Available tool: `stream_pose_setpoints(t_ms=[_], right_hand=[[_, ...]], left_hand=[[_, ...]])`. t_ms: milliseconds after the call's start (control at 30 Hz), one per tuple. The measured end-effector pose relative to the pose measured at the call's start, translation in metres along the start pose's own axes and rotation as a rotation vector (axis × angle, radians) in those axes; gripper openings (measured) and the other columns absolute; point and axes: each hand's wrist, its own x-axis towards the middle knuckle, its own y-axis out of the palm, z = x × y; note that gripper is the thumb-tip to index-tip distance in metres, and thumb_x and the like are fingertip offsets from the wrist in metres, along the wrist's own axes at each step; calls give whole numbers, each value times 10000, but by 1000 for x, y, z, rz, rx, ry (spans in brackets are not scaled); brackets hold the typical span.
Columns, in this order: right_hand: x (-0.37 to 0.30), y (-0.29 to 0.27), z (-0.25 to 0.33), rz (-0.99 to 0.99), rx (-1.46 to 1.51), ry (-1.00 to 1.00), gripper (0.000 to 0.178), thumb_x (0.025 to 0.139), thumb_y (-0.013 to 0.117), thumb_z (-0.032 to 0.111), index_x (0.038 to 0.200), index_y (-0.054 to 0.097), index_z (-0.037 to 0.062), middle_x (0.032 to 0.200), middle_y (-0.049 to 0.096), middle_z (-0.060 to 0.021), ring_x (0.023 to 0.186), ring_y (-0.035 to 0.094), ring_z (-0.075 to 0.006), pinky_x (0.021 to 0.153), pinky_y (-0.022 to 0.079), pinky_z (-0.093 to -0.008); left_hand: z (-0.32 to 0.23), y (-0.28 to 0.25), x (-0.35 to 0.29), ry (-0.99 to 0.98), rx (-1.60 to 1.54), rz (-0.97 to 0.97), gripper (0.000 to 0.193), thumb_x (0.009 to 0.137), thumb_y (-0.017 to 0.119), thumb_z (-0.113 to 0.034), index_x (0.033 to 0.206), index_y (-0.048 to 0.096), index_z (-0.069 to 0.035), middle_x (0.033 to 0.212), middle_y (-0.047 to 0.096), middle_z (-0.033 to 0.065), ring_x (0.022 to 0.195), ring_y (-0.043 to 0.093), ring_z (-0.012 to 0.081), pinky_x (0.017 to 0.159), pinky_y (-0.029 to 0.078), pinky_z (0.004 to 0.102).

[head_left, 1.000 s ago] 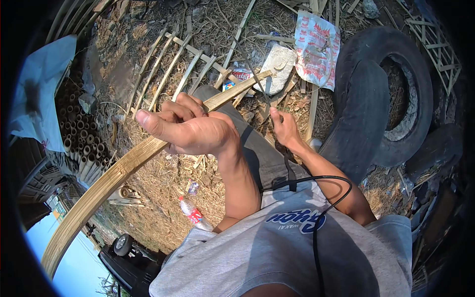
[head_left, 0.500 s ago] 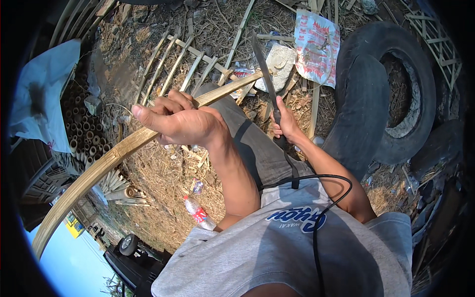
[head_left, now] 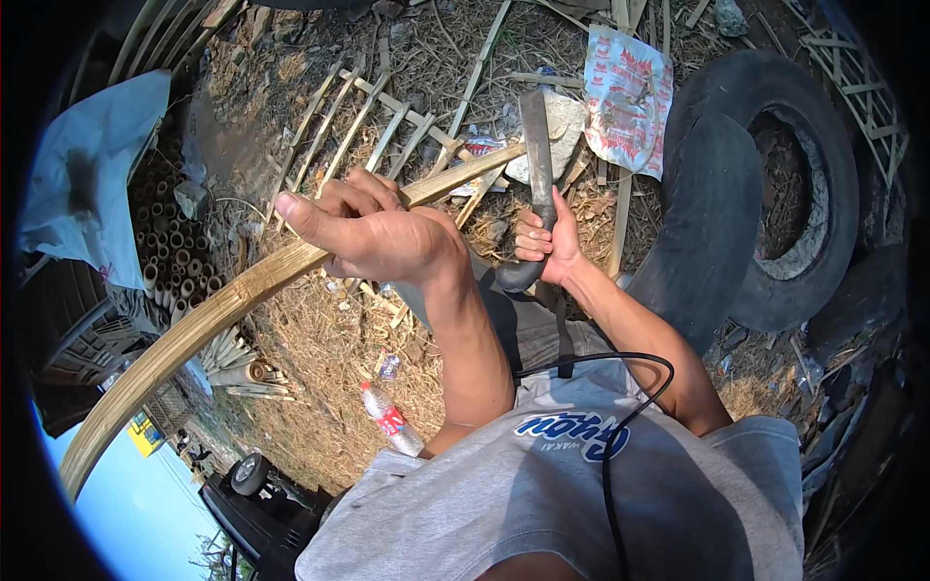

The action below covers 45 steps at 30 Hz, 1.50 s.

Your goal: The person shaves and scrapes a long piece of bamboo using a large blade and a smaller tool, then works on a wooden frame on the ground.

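Note:
A long bamboo strip runs from the lower left up to the middle of the view, where its far end reaches a pale stone. My left hand is closed on the strip, fingers curled over it and thumb stretched out along it. In my right hand is a machete, gripped by its dark handle. Its blade points away from me, flat side showing, right beside the strip's far end. Whether blade and strip touch, I cannot tell.
Bamboo slats joined like a ladder lie beyond my left hand. Old tyres and a printed sack are at the right. Cut bamboo tubes are stacked at the left, and a plastic bottle lies near my left elbow.
The machete has turned in my right hand: its blade looked narrow and slanted, and now shows its broad side, more upright. My left hand keeps its hold on the bamboo strip.

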Motion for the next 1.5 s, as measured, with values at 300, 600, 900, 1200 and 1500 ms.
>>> stream_pose_setpoints(t_ms=[300,600,900,1200,1500], right_hand=[[-9,20,-22,160,249,15,633,924,415,717,633,393,155,442,262,94,336,232,-52,373,280,-226],[-17,38,-37,226,410,25,622,933,412,702,639,377,154,448,259,88,340,230,-57,369,274,-230],[-25,41,-45,228,184,59,653,922,379,738,624,389,157,449,254,90,341,220,-59,366,280,-231],[-1,29,-14,179,186,44,629,942,416,689,623,395,147,438,273,89,327,240,-46,358,275,-223],[10,-18,21,-112,-97,-83,644,882,485,743,793,514,107,450,284,89,321,243,-36,331,229,-220]], left_hand=[[-1,-1,-15,14,12,61,589,1020,456,-462,576,168,-203,486,152,-46,399,137,84,383,105,266],[-7,0,-25,35,-1,155,563,1023,457,-452,595,207,-186,494,169,-34,398,140,83,389,137,259],[-5,-4,-22,28,-41,185,551,1030,454,-437,606,207,-187,488,172,-35,390,137,78,385,152,253],[-7,-14,-28,24,-93,191,521,1037,451,-407,628,224,-176,482,176,-35,377,151,73,376,154,243],[-5,-14,-20,-6,-118,185,527,1027,468,-412,630,212,-178,489,171,-33,375,134,70,362,125,249]])
